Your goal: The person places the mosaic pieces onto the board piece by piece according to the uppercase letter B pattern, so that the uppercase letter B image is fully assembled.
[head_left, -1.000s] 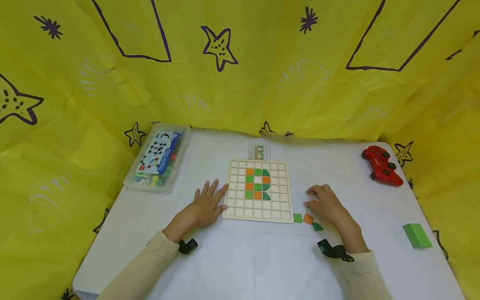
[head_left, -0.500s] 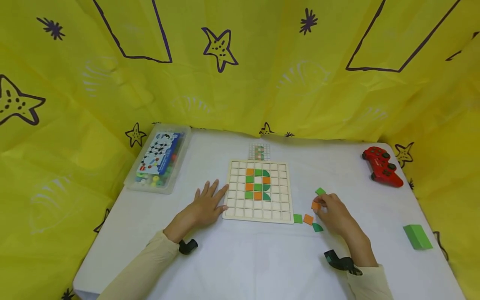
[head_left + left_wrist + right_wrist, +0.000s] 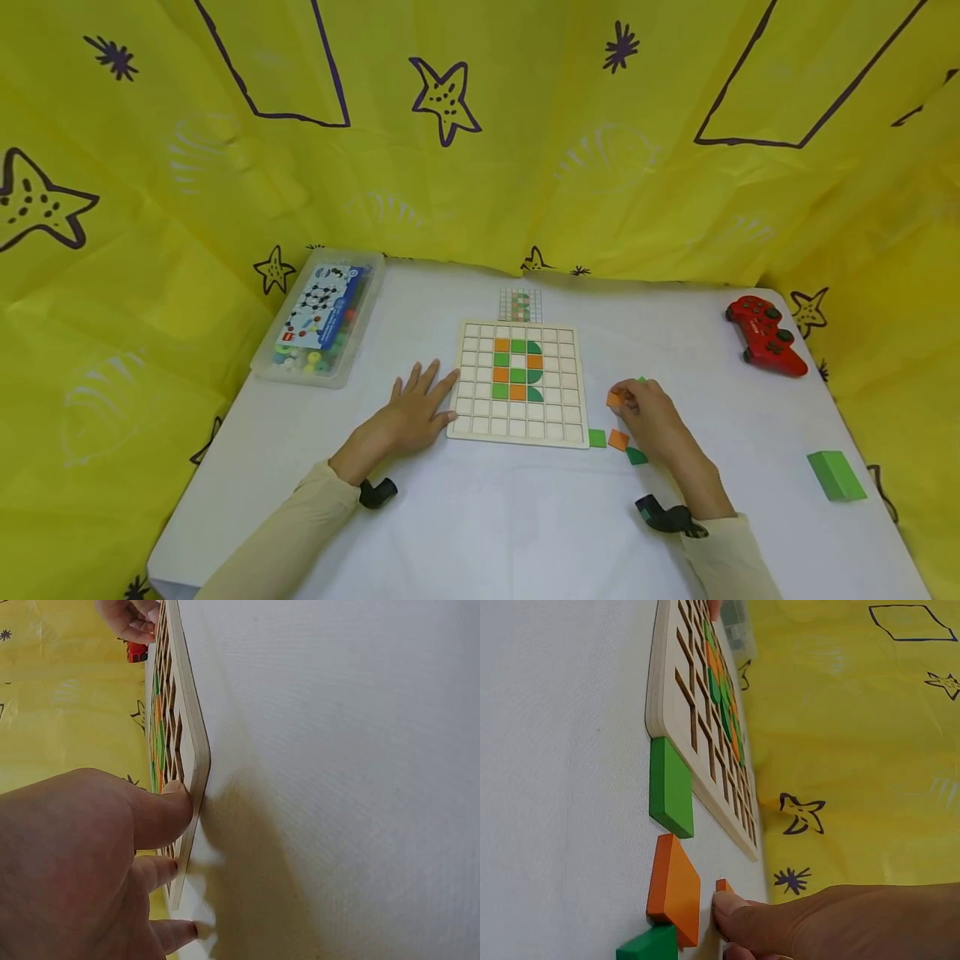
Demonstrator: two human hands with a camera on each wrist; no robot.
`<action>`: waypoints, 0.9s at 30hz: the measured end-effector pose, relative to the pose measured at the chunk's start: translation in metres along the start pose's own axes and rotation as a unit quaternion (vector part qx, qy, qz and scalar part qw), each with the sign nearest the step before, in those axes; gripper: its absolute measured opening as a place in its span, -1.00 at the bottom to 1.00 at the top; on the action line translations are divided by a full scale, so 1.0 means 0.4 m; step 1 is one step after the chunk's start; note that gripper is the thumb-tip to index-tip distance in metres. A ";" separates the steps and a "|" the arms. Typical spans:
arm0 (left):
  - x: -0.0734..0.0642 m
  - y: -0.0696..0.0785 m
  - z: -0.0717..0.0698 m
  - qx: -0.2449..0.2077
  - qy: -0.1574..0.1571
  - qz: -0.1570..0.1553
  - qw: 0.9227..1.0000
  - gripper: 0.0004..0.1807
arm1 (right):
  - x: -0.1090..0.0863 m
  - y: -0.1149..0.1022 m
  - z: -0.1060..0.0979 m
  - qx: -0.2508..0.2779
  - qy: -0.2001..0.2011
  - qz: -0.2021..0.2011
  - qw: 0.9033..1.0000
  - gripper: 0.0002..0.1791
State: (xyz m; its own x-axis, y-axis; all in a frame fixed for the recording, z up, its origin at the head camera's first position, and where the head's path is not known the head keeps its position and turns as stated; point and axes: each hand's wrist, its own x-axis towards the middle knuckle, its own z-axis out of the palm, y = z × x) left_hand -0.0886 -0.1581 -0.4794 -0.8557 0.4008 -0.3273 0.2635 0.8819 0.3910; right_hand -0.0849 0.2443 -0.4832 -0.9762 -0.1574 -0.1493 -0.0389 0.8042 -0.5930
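Note:
A wooden grid board (image 3: 517,425) lies mid-table, with green and orange tiles set in several of its cells. Spread over the board's left edge is my left hand (image 3: 410,414); in the left wrist view its thumb (image 3: 169,814) rests on the rim. To the right of the board, my right hand (image 3: 656,421) pinches an orange tile (image 3: 615,400) between thumb and fingers. Just below it lie a green square tile (image 3: 597,438), an orange square tile (image 3: 618,440) and a dark green rounded tile (image 3: 637,456). Another green tile (image 3: 642,380) is mostly hidden behind the right hand.
A small patterned card (image 3: 521,305) lies behind the board. At the back left sits a clear plastic box (image 3: 318,317) of colourful pieces. A red game controller (image 3: 765,335) and a green block (image 3: 836,475) lie on the right side. A yellow curtain surrounds the table.
My right hand has picked up an orange tile, drawing it back, then moving left toward the board. A green tile beside it came into view and is now mostly covered. The left hand stays put.

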 end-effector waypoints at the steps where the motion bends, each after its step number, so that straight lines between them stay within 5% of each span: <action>1: 0.000 0.000 0.001 0.001 0.000 0.000 1.000 -0.24 | 0.005 -0.003 0.003 0.002 0.004 -0.003 1.000 -0.66; 10: 0.004 -0.004 0.005 0.003 -0.002 -0.002 1.000 -0.24 | 0.046 -0.088 0.028 0.027 0.020 -0.018 0.999 -0.63; 20: 0.007 -0.005 -0.001 0.014 0.004 0.008 1.000 -0.25 | 0.067 -0.228 0.145 0.054 -0.008 -0.113 0.992 -0.78; 27: 0.004 -0.008 0.004 0.012 0.002 0.007 1.000 -0.25 | 0.065 -0.279 0.206 0.043 -0.008 -0.143 0.989 -0.91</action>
State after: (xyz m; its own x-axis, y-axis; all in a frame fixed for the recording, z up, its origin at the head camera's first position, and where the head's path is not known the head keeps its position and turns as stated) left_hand -0.0901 -0.1598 -0.4827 -0.8534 0.4124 -0.3188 0.2862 0.8818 0.3748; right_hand -0.0884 0.1032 -0.4861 -0.9245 -0.3806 0.0227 -0.2943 0.6745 -0.6771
